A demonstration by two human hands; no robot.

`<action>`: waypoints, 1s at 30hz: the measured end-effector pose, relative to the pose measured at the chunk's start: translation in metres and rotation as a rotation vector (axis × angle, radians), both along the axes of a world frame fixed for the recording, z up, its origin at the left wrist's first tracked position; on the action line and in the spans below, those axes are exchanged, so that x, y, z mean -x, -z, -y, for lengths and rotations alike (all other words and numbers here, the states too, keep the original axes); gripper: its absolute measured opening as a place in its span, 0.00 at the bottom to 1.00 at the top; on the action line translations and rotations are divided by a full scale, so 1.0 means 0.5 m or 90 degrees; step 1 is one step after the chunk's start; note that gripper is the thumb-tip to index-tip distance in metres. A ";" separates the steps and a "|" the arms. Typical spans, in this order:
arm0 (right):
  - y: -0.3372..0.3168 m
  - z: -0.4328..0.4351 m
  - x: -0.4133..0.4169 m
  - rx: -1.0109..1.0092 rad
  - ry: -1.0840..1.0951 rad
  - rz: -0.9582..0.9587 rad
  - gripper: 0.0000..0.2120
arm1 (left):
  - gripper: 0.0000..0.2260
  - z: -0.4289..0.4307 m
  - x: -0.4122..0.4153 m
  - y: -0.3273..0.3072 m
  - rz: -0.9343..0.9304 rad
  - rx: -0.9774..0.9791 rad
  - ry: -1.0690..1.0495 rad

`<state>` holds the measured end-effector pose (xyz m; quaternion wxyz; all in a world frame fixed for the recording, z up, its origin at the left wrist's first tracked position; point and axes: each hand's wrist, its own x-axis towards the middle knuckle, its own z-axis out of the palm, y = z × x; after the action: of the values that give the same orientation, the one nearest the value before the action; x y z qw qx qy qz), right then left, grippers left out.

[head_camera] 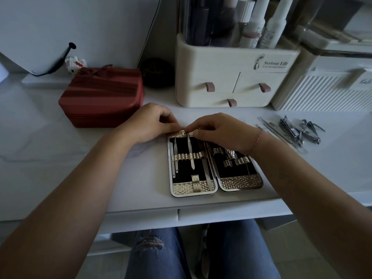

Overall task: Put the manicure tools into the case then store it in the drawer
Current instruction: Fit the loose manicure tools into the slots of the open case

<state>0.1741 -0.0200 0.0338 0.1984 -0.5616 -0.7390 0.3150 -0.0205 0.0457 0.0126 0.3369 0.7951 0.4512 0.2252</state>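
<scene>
The right hand (217,131) has its grip pinched on the head of a slim steel tool (191,154) lying lengthwise in the open gold-and-black manicure case (193,185). The left hand (153,122) seemingly pinches the case's far edge just beside; loose steel tools (298,131) lie right of the right grip.

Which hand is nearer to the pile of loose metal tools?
Right. The right hand is left of the pile, apart from it; the left hand is farther left, beyond the right.

The case (215,182) is lined with black matt cloth and edged with shiny bumpy gold. The tools (296,131) are made of shiny metal. The counter (60,158) looks smooth and white.
</scene>
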 end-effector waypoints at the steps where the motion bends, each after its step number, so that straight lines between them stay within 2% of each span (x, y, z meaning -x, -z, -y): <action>1: 0.001 0.003 -0.001 -0.013 0.007 -0.009 0.10 | 0.03 -0.001 0.000 0.000 0.001 -0.002 0.002; 4: -0.008 0.018 -0.035 -0.096 0.068 -0.016 0.11 | 0.03 -0.003 0.004 0.002 0.006 -0.012 0.003; 7: -0.020 0.037 -0.133 -0.194 0.217 0.076 0.07 | 0.03 -0.007 0.002 0.005 0.000 -0.029 0.007; 11: -0.008 0.069 -0.243 -0.148 0.339 0.216 0.05 | 0.05 -0.007 0.000 0.006 -0.004 -0.051 0.019; 20: -0.004 0.076 -0.251 -0.071 0.350 0.272 0.11 | 0.05 -0.006 0.001 0.009 0.001 -0.071 0.026; 30: -0.011 0.067 -0.240 -0.044 0.325 0.319 0.12 | 0.05 -0.008 0.002 0.009 -0.005 -0.070 0.029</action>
<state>0.2940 -0.0535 0.0393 0.1022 -0.7808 -0.6108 0.0824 -0.0214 0.0500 0.0084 0.2960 0.8235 0.4208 0.2390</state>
